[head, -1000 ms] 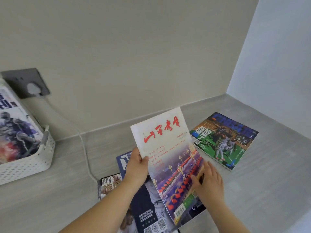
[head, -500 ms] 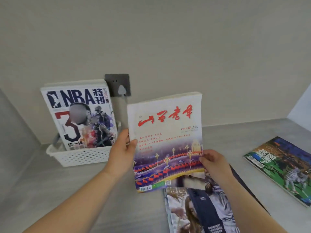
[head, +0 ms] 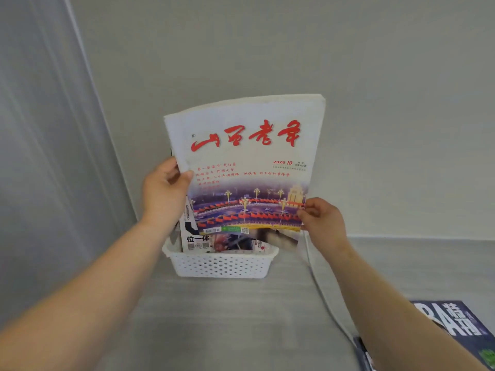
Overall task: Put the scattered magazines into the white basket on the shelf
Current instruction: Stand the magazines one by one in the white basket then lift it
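Note:
I hold a white magazine with red title characters (head: 249,162) upright, directly above the white perforated basket (head: 222,265) that stands against the back wall. My left hand (head: 164,192) grips the magazine's left edge. My right hand (head: 322,223) pinches its lower right corner. Its bottom edge hangs a little above the basket's rim. Behind it, an NBA magazine (head: 195,235) stands in the basket, mostly hidden. A dark blue magazine (head: 460,329) lies flat on the shelf at the lower right.
A white cable (head: 318,285) runs down from behind the held magazine and across the grey shelf toward the lower right. The left side wall (head: 48,156) stands close to the basket. Grey shelf surface (head: 227,325) stretches in front of the basket.
Both hands carried the white magazine left and up until it came over the basket, covering the NBA magazine and the wall socket. The view turned left; the green magazine left the frame.

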Tool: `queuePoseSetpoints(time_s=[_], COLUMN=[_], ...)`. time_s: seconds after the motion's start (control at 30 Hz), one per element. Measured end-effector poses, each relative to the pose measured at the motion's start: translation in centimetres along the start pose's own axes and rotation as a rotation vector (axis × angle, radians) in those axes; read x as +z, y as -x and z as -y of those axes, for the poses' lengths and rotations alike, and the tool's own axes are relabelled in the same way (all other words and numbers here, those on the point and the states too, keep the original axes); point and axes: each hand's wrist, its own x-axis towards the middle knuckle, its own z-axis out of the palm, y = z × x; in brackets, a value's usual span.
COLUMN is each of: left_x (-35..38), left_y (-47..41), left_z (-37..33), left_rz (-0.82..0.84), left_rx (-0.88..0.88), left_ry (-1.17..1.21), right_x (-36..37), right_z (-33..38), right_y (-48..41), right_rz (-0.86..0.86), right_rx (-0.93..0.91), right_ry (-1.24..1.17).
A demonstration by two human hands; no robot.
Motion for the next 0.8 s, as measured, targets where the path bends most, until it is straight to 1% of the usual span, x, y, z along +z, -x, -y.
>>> queuePoseSetpoints(time_s=[0.17,0.37,0.47,0.6,0.67,0.73,0.8], left_x=[-1.7,-1.9,-1.7,-0.7,-0.2,0.2,0.3], left_y=[-2.7,-3.1,-2.9,-2.7,-2.8,-2.8,-2.9], left_z=[3.1,7.6,9.7,11.1,11.4,11.7,12.1], left_rz=[-0.046,-0.04,-0.023,-0.009,-0.058,-0.123,-0.131], left_rx=[-0.053,-0.151,-0.193,-0.212,-0.205,-0.199,-0.202], left_ry=[0.029,0.006,-0.016,-0.039,-0.044,-0.032,-0.057], right_x=[4.6,9.6,10.2,10.0,10.3,10.5,10.6], right_z=[0.6,-1.4,-3.0,-4.2,-4.1,-3.8,-3.7], right_y=[-2.5,-3.2,-3.2,-3.3,-3.3,-3.5,-3.8], right_rz=[0.019,0.062,0.074,0.074,0.04,-0.029,-0.057], right_rx=[-0.02,0.102,0.163,0.191,0.2,0.192,0.19], right_ry=[0.049,0.129,0.144,0.209,0.159,0.047,-0.016])
